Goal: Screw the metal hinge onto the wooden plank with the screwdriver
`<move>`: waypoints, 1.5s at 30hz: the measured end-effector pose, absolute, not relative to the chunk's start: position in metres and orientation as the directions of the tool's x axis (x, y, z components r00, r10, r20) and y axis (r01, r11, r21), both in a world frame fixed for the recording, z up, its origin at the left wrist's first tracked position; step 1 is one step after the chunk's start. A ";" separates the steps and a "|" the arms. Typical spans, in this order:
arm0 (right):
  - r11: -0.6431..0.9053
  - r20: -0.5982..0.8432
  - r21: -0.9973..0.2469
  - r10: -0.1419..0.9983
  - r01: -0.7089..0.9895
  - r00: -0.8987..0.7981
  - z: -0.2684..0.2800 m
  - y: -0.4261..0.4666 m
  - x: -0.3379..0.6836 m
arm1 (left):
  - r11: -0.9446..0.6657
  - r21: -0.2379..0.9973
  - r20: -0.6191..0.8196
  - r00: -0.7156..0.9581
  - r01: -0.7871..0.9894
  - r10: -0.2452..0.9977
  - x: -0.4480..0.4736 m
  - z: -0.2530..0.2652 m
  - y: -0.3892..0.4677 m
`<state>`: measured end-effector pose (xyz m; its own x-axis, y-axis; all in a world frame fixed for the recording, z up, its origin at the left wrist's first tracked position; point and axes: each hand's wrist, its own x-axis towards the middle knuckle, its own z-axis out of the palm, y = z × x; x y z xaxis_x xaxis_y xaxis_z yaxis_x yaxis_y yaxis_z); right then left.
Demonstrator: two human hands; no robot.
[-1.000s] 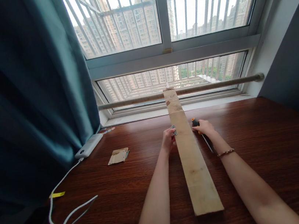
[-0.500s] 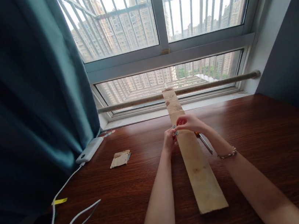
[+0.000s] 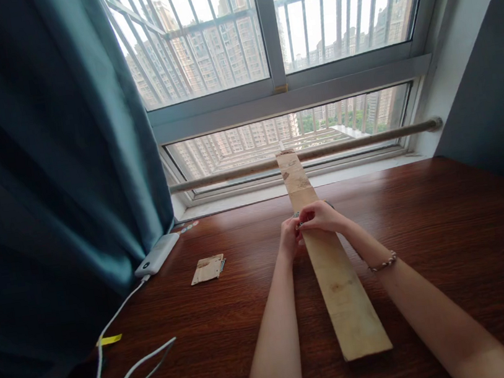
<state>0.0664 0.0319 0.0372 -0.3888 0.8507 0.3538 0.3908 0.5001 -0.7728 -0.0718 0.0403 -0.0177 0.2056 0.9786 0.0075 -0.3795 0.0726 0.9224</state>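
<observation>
A long, narrow wooden board (image 3: 340,283) runs from near me toward the window. My left hand (image 3: 289,239) is closed at the board's left edge, with a small, shiny metal-looking piece (image 3: 297,220) at its fingertips; the piece is too small to name. Above the board, my right hand (image 3: 324,216) reaches across from the right, its thumb and fingers pinched at the same piece. Both hands meet there, and their fingers cover most of it. A bracelet circles my right wrist.
The brown wooden table (image 3: 428,239) extends around the board. To the left lie a small wooden piece (image 3: 207,269), a white power bank (image 3: 157,254) with a white cable (image 3: 135,362), and a yellow strip (image 3: 110,340). A horizontal rail (image 3: 367,139) crosses before the window, beside a blue curtain (image 3: 100,141).
My right hand has shifted slightly down and right, pinching more closely at the small piece. The screwdriver-like tool beside the board is now hidden behind my right arm. The view has shifted slightly.
</observation>
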 end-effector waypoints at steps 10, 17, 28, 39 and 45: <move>0.451 0.339 -0.836 0.873 0.312 -0.351 0.032 0.031 0.066 | 0.098 0.911 -0.025 0.184 -0.401 0.983 -0.071 -0.013 0.040; 0.393 0.341 -0.906 0.898 0.159 -0.276 0.045 0.026 0.069 | 0.082 0.918 -0.001 0.203 -0.389 0.979 -0.072 -0.012 0.038; 0.345 0.335 -0.901 0.939 0.264 -0.083 0.037 0.040 0.065 | 0.067 0.910 0.020 0.206 -0.408 0.978 -0.072 -0.015 0.038; 0.326 0.345 -0.770 0.936 0.548 -0.072 0.036 0.040 0.060 | 0.049 0.915 0.039 0.209 -0.401 0.977 -0.073 -0.018 0.040; 0.296 0.333 -0.776 0.942 0.557 -0.036 0.031 0.043 0.058 | 0.056 0.913 0.032 0.209 -0.404 0.977 -0.072 -0.019 0.041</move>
<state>0.0576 0.0431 0.0315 -0.0363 0.9423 0.3328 0.5569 0.2956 -0.7762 -0.0725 0.0410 -0.0192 0.2086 0.9775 0.0321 -0.4043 0.0563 0.9129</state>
